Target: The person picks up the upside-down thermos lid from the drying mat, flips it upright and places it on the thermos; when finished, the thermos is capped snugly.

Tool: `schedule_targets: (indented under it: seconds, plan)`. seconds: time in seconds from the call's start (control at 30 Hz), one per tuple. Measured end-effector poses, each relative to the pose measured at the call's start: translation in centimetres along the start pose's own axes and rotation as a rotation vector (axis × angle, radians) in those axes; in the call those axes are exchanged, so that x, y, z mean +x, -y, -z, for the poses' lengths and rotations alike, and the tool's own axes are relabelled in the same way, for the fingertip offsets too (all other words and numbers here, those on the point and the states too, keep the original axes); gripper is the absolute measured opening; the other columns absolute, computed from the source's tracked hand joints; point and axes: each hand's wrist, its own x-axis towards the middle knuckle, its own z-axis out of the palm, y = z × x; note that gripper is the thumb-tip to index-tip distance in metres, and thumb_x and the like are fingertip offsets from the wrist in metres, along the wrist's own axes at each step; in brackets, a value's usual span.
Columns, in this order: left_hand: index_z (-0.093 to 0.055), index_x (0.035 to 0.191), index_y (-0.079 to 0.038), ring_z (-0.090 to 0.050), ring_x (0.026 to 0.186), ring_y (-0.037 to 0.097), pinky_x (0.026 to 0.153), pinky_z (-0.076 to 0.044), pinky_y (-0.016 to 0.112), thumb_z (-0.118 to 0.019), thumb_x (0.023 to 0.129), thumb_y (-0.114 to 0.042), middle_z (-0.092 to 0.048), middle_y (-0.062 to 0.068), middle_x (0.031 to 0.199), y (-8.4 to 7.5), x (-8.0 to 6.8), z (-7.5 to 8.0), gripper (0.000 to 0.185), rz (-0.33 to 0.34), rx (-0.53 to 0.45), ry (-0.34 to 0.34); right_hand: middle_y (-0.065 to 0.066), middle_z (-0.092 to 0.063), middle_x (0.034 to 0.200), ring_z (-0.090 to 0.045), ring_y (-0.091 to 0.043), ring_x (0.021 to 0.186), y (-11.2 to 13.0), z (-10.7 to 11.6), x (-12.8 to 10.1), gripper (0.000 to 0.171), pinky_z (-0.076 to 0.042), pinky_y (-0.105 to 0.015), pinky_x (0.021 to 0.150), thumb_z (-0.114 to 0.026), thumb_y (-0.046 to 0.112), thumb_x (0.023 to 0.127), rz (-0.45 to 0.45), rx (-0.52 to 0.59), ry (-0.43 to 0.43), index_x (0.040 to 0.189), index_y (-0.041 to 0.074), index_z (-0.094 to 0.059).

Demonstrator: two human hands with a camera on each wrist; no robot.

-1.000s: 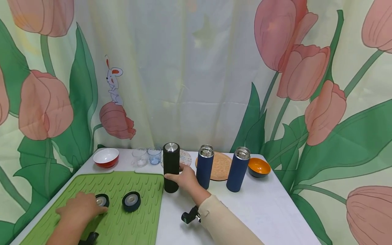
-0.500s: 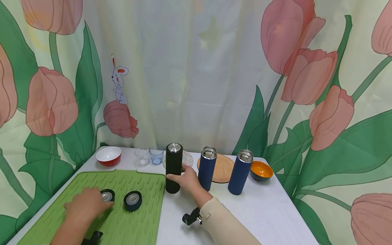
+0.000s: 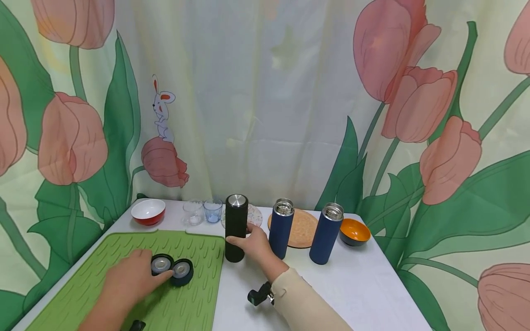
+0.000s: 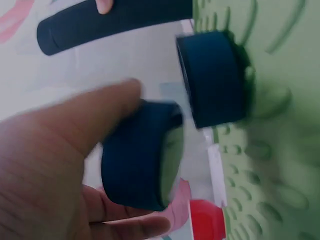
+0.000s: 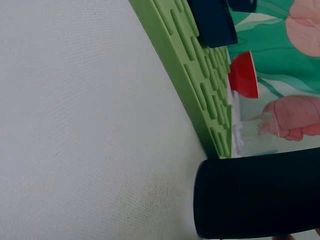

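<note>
Two lids (image 3: 171, 268) sit lower left; the left hand (image 3: 128, 280) pinches one, the right hand (image 3: 252, 243) grips the black flask (image 3: 236, 227). Next, I think, a lid must be lifted.

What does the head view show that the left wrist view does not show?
Only the head view shows the two open blue flasks, the orange bowl and the right hand gripping the black flask. Only the left wrist view shows the held lid's side wall close up. Both show the left hand, the second lid and the green mat.
</note>
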Motion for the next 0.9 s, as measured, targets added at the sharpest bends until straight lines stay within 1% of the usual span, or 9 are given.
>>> schedule_targets:
  seconds: [0.07,0.2,0.3,0.43,0.57,0.7,0.9]
  plan:
    - [-0.064,0.125,0.01,-0.068,0.102,0.047,0.081,-0.057,0.065,-0.069,0.081,-0.083,-0.065,0.027,0.119,-0.5,-0.1,0.2,0.103,-0.027,-0.002,-0.032,-0.009,-0.072,0.134,-0.065,-0.031,0.129,-0.1,-0.1,0.0,0.07,-0.052,-0.058,0.109,-0.09,0.048,0.084,-0.002,-0.004,-0.001,0.142,0.016,-0.067]
    - [-0.065,0.125,0.007,-0.068,0.106,0.046,0.085,-0.056,0.065,-0.069,0.082,-0.083,-0.066,0.026,0.122,-1.4,-0.3,0.5,0.1,-0.047,-0.013,-0.08,-0.009,-0.072,0.133,-0.065,-0.031,0.13,-0.1,-0.2,0.1,0.07,-0.052,-0.058,0.109,-0.09,0.048,0.083,0.0,-0.01,-0.016,0.141,0.016,-0.068]
    - [-0.065,0.123,0.006,-0.068,0.106,0.044,0.084,-0.056,0.064,-0.071,0.081,-0.082,-0.066,0.024,0.122,-2.0,-0.2,0.6,0.098,-0.061,-0.017,-0.086,-0.008,-0.073,0.132,-0.066,-0.03,0.128,-0.1,-0.2,0.2,0.069,-0.053,-0.057,0.108,-0.091,0.047,0.083,0.003,-0.007,-0.02,0.14,0.016,-0.068]
    - [-0.066,0.119,0.002,-0.068,0.103,0.037,0.083,-0.058,0.059,-0.076,0.08,-0.077,-0.066,0.021,0.122,-2.9,-0.2,0.2,0.089,-0.098,-0.038,-0.086,-0.007,-0.072,0.129,-0.066,-0.028,0.125,0.0,-0.2,0.1,0.071,-0.053,-0.057,0.108,-0.091,0.046,0.083,-0.003,0.002,-0.016,0.142,0.015,-0.067]
    - [-0.067,0.118,-0.001,-0.068,0.103,0.033,0.086,-0.058,0.057,-0.079,0.08,-0.074,-0.067,0.018,0.123,-4.2,-0.4,-0.3,0.084,-0.141,-0.077,-0.118,-0.006,-0.072,0.128,-0.066,-0.027,0.125,0.1,-0.1,0.0,0.073,-0.053,-0.057,0.108,-0.091,0.046,0.083,-0.006,0.008,-0.017,0.143,0.014,-0.065]
    - [-0.07,0.119,-0.005,-0.069,0.105,0.033,0.088,-0.059,0.058,-0.078,0.079,-0.077,-0.066,0.016,0.127,-5.6,-0.5,-0.7,0.083,-0.172,-0.108,-0.147,-0.006,-0.072,0.128,-0.066,-0.028,0.125,0.1,-0.2,0.0,0.072,-0.053,-0.057,0.108,-0.091,0.046,0.083,-0.004,0.011,-0.023,0.143,0.015,-0.066]
    - [-0.073,0.121,-0.006,-0.07,0.11,0.035,0.092,-0.059,0.058,-0.079,0.077,-0.077,-0.067,0.015,0.13,-7.2,-0.8,-0.8,0.084,-0.211,-0.13,-0.163,-0.005,-0.073,0.126,-0.068,-0.026,0.122,-0.2,-0.3,0.0,0.068,-0.054,-0.057,0.106,-0.091,0.045,0.083,0.002,0.015,-0.025,0.14,0.016,-0.068]
